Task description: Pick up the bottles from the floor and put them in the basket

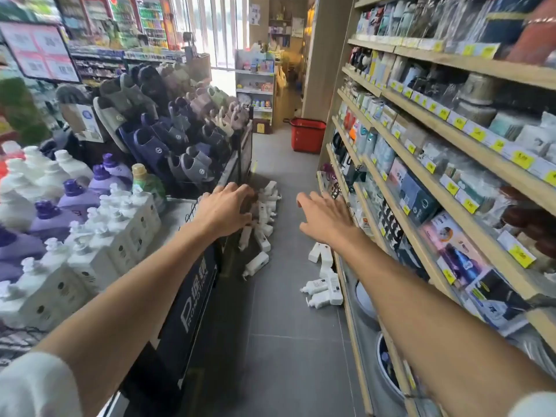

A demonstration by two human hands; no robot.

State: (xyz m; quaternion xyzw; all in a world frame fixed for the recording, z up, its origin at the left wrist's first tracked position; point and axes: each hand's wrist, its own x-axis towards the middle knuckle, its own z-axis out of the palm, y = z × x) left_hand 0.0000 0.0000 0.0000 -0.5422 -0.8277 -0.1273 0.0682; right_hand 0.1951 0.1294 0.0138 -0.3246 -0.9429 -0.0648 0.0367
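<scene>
1. A display table of white square pump bottles point(90, 251) stands at the far left of the grey tiled floor point(288, 341), with purple-capped detergent jugs point(72, 197) just behind them.
2. A sloping rack of grey and navy slippers point(168, 136) rises beyond that table, on the left side of the floor.
3. The left hand point(224, 209) reaches forward over the table's corner, fingers spread wide and holding nothing.
4. A heap of white plastic pump bottles point(264, 218) lies on the floor against the foot of the slipper rack, partly hidden behind the left hand; whether the hand touches any of them cannot be told.
5. A red plastic shopping basket point(307, 135) sits on the floor at the far end of the aisle, well apart from both hands and the bottles.
6. The right hand point(326, 219) stretches out above the floor, palm down, fingers splayed, empty.
7. A second cluster of white pump bottles point(325, 281) lies toppled on the floor below the right forearm, beside the base of the wooden shelving unit point(421, 136).
8. That shelving bounds the floor on the right, stocked with boxed goods and yellow price tags point(522, 159).
</scene>
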